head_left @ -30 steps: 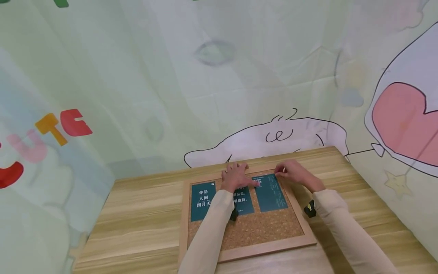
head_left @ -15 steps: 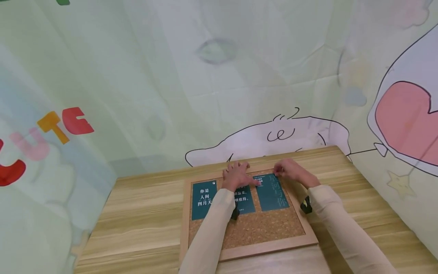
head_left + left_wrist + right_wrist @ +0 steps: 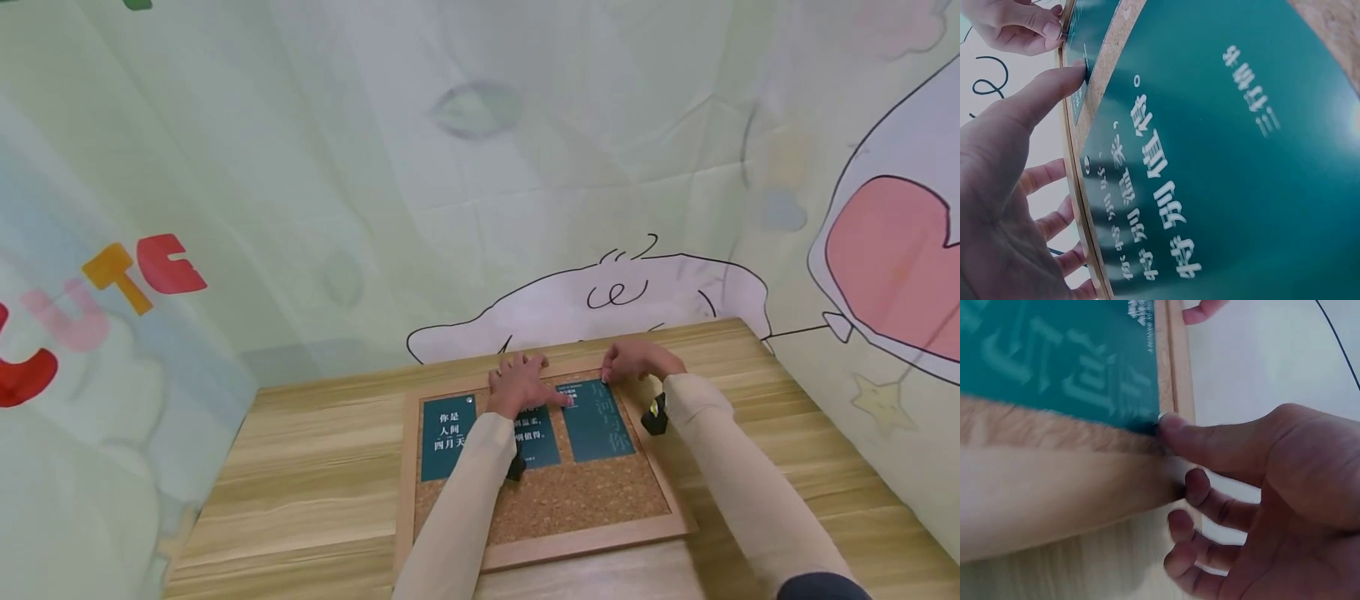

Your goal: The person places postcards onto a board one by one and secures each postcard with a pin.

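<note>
A wood-framed corkboard (image 3: pixel 573 504) lies on the table, bearing three dark green cards with white lettering. My left hand (image 3: pixel 519 387) spreads its fingers over the board's far edge, and its thumb presses the upper left part of the right card (image 3: pixel 596 429). At that card's upper right corner, my right hand (image 3: pixel 633 360) holds its thumb on a small shiny thumbtack (image 3: pixel 1161 416), mostly hidden, its other fingers curled by the frame. The middle card (image 3: pixel 1241 187) has a silver tack near its top edge; the left card (image 3: pixel 442 458) has one at its upper right corner.
The wooden table (image 3: pixel 322 475) extends left and right of the board. Behind it hangs a pale printed curtain (image 3: pixel 315 208) with cartoon drawings. Black wrist-camera mounts (image 3: pixel 654 418) sit close over the board and its right edge.
My right wrist and forearm have swung up and inward, while the fingertips stay at the right card's corner. The left hand keeps its place. The view has shifted slightly.
</note>
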